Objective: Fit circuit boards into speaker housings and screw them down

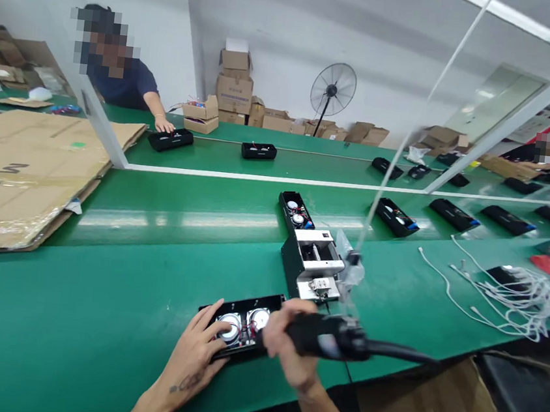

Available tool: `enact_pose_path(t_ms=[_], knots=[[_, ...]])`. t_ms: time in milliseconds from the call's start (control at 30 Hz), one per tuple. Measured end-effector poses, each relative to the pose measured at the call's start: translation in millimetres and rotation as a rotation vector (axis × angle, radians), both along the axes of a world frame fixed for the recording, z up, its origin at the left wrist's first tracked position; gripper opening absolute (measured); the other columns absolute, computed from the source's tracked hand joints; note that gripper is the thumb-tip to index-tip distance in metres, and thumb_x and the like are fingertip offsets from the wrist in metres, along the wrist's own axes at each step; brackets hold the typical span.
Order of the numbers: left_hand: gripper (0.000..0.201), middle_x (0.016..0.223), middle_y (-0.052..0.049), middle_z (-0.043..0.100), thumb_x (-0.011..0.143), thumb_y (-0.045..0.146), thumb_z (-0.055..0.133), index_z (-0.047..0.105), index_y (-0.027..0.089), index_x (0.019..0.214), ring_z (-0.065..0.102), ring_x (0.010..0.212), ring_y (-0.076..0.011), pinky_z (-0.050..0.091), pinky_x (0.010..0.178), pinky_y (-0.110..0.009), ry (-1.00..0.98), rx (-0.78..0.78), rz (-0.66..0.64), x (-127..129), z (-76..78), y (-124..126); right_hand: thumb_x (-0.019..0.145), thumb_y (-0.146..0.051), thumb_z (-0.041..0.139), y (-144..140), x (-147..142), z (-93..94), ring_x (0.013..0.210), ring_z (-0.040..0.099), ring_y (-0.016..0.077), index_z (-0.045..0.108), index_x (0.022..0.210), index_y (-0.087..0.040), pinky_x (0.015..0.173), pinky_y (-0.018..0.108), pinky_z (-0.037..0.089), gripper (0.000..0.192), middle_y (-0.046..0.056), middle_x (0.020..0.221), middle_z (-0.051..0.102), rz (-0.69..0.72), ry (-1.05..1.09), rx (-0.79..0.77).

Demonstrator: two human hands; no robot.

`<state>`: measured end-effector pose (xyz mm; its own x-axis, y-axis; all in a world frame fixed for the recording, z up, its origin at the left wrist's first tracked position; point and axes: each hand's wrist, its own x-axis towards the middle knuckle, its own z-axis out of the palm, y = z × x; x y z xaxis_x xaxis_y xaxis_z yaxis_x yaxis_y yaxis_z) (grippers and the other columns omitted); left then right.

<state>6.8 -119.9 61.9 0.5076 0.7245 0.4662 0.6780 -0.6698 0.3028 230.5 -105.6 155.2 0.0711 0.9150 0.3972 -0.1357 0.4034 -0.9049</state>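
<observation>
My left hand (196, 345) grips the left end of an open black speaker housing (243, 305) on the green bench, fingers over the top and thumb along the near side. Two round silver speaker drivers (259, 319) and red wires show inside. In my right hand (292, 345) is a black electric screwdriver (327, 336), held level with its tip toward the housing's right end. That tip is hidden behind my fingers. Just beyond the housing stands a black-and-silver screw feeder (315, 263).
Another open speaker housing (296, 211) sits behind the feeder. More black housings (396, 217) line the green conveyor. White cables (525, 301) lie in a tangle at right, flattened cardboard (27, 180) at left. A co-worker's hand (164, 125) touches a housing across the line.
</observation>
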Motion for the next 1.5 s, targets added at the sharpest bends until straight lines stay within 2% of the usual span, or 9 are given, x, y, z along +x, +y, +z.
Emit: enact_pose_path(t_ms=[67,167,233,333,467,633,900,1167,1500], knots=[[0.012,0.117,-0.003,0.076,0.085,0.013,0.073,0.07,0.024,0.085,0.048,0.15,-0.0334,0.048,0.119,-0.051,0.008,0.003,-0.013,-11,4.3,-4,0.097,-0.03,0.07,14,32,12.5,0.043,0.052,0.0152,0.053,0.122,-0.033,0.048,0.03,0.047,0.03,-0.012,0.054,0.052,-0.223,0.169,0.091],[0.011,0.12,-0.005,0.076,0.087,0.016,0.075,0.071,0.024,0.092,0.048,0.15,-0.0342,0.048,0.119,-0.052,0.025,0.065,-0.04,-24,7.1,-8,0.088,-0.027,0.081,41,79,25.0,0.047,0.054,0.0123,0.056,0.113,-0.026,0.059,0.03,0.051,0.035,-0.013,0.057,0.057,-0.553,0.148,0.127],[0.011,0.122,-0.007,0.075,0.091,0.021,0.075,0.071,0.024,0.101,0.049,0.149,-0.0342,0.047,0.12,-0.054,0.022,0.11,-0.032,-26,9.3,-8,0.086,-0.029,0.083,56,100,24.0,0.047,0.054,0.0119,0.057,0.109,-0.024,0.061,0.031,0.05,0.036,-0.013,0.057,0.059,-0.645,0.111,0.13],[0.022,0.119,-0.007,0.075,0.094,0.029,0.075,0.069,0.024,0.115,0.056,0.143,-0.0334,0.043,0.123,-0.057,0.041,0.111,-0.02,-17,15.6,-6,0.084,-0.035,0.085,71,109,12.9,0.045,0.055,0.0127,0.055,0.103,-0.023,0.06,0.032,0.049,0.036,-0.012,0.055,0.061,-0.675,0.067,0.134],[0.033,0.109,-0.002,0.078,0.087,0.032,0.081,0.066,0.025,0.116,0.064,0.134,-0.0328,0.04,0.126,-0.056,0.093,0.049,-0.039,3,22.0,0,0.083,-0.039,0.086,74,105,2.7,0.041,0.053,0.0127,0.056,0.097,-0.023,0.051,0.031,0.046,0.037,-0.011,0.053,0.061,-0.549,-0.001,0.067],[0.027,0.102,0.001,0.079,0.09,0.029,0.076,0.063,0.026,0.114,0.069,0.124,-0.0299,0.035,0.128,-0.053,0.08,0.065,0.003,17,16.7,5,0.085,-0.038,0.086,52,102,8.8,0.039,0.05,0.0126,0.06,0.104,-0.024,0.043,0.029,0.043,0.035,-0.012,0.054,0.057,-0.265,-0.036,-0.075],[0.015,0.092,0.003,0.081,0.095,0.021,0.067,0.065,0.026,0.109,0.07,0.121,-0.0274,0.027,0.131,-0.052,0.069,0.034,0.047,31,16.6,-7,0.1,-0.032,0.068,5,53,20.4,0.037,0.039,0.0101,0.058,0.115,-0.032,0.038,0.024,0.037,0.018,-0.012,0.056,0.043,-0.04,0.26,0.123],[0.01,0.088,0.005,0.081,0.099,0.02,0.062,0.066,0.027,0.105,0.072,0.114,-0.0242,0.023,0.133,-0.046,0.039,0.053,0.033,32,25.6,-7,0.103,-0.034,0.066,-6,18,-11.0,0.043,0.045,0.0105,0.055,0.118,-0.033,0.043,0.022,0.043,0.018,-0.011,0.061,0.048,0.051,0.263,0.077],[0.008,0.086,0.004,0.08,0.099,0.022,0.062,0.067,0.027,0.101,0.073,0.113,-0.0227,0.028,0.131,-0.047,-0.033,0.022,0.07,35,19.4,-10,0.106,-0.033,0.065,-6,8,-20.1,0.046,0.046,0.0103,0.053,0.12,-0.033,0.048,0.022,0.042,0.018,-0.011,0.061,0.049,0.101,0.208,0.063]])
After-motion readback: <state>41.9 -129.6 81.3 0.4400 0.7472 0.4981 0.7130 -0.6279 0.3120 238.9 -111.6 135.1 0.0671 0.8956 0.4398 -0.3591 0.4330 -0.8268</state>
